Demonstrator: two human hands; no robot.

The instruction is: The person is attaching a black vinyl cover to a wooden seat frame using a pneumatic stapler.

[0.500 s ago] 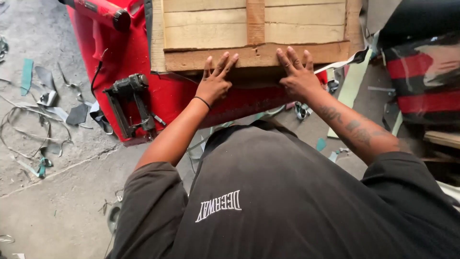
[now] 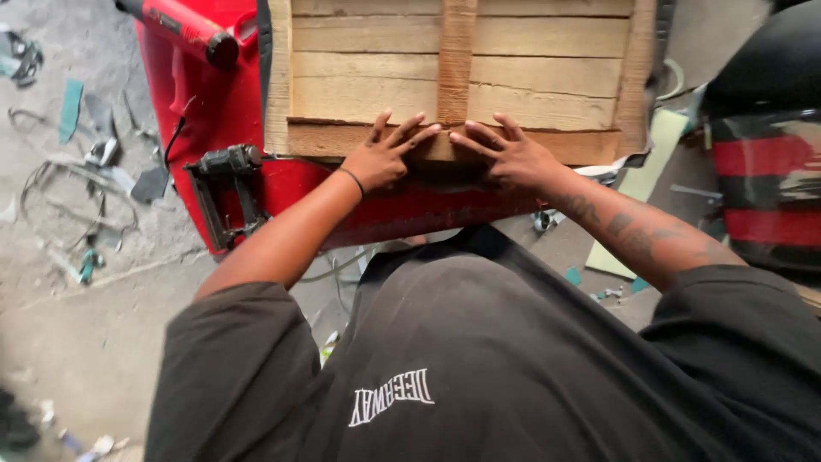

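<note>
Top centre of the frame: our left hand (image 2: 383,160) and right hand (image 2: 506,156), fingers spread flat, gripping nothing, press the near edge of a wooden panel (image 2: 376,81) lying on a red bench (image 2: 231,111). Splinters look likely; the nailer (image 2: 224,190) hanging left might snag.

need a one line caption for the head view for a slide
Both hands, left and right, press flat on the near edge of a wooden panel atop a red stand, a nail gun alongside.

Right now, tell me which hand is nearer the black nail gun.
Left. The left hand rests on the wooden panel just right of the nail gun; the right hand lies farther right.
</note>
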